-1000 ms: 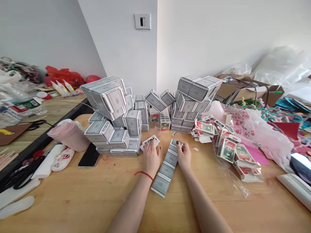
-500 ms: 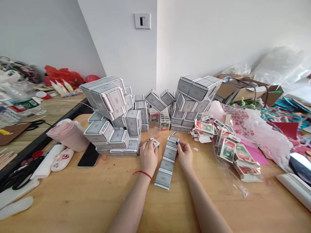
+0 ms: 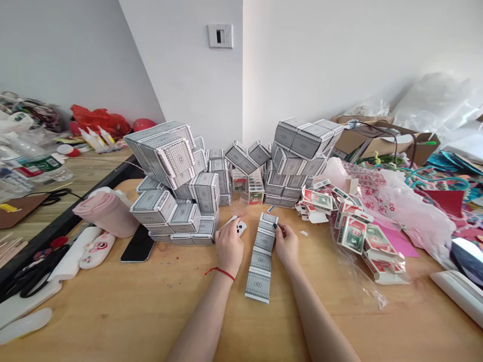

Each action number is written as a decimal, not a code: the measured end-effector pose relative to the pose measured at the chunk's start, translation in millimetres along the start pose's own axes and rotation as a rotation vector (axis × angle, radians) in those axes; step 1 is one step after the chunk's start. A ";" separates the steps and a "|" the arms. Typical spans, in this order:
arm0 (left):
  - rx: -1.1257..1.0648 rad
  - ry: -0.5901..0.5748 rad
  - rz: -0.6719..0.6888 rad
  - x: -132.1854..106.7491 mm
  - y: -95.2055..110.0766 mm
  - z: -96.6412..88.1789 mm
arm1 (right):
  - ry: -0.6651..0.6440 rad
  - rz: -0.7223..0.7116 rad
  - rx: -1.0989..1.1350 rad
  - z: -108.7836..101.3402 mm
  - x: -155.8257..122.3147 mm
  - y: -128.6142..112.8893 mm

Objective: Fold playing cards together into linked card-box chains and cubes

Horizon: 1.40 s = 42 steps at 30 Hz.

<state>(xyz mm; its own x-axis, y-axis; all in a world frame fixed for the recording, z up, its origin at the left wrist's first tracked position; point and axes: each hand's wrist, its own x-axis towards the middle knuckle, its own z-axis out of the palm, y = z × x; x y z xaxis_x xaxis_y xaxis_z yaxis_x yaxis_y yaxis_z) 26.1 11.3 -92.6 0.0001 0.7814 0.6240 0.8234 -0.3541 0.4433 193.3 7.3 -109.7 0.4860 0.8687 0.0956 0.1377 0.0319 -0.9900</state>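
Observation:
A strip of joined playing cards (image 3: 260, 260), patterned backs up with white bands between them, slants across the wooden table toward me. My right hand (image 3: 287, 245) pinches its far right edge between thumb and fingers. Left of the strip, my left hand (image 3: 228, 246), with a red string at the wrist, has its fingers curled over a playing card (image 3: 241, 228) lying face up with black pips. Whether other cards lie beneath it is hidden. Behind my left hand rises a stack of blocks (image 3: 206, 188) made from such cards.
Another card-block stack (image 3: 289, 161) stands at the back right, with a V-shaped card piece (image 3: 247, 160) beside it. Torn card boxes (image 3: 354, 234) and a plastic bag (image 3: 407, 201) crowd the right. On the left lie a phone (image 3: 136, 245), a pink roll (image 3: 107, 211) and scissors (image 3: 37, 274).
The strip's near end has swung slightly right and closer to me. Under my left hand, a black-pip card face shows where a coloured one showed before.

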 end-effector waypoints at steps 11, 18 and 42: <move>-0.303 -0.065 0.378 1.5 19.8 -9.6 | -0.344 0.240 0.450 1.3 -9.6 -21.9; -0.348 -0.195 0.336 1.0 21.6 -11.3 | -0.305 0.214 0.432 -0.3 -6.5 -15.9; -0.372 -0.682 0.208 -12.5 21.7 -24.1 | -0.146 0.219 0.523 -0.8 6.6 -1.9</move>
<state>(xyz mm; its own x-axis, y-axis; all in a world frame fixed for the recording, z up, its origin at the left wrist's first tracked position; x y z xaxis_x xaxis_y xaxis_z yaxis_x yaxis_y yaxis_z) 30.4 -18.5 -75.3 0.5785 0.7795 0.2403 0.5253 -0.5814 0.6213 196.9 12.5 -107.1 0.3262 0.9404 -0.0959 -0.4147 0.0512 -0.9085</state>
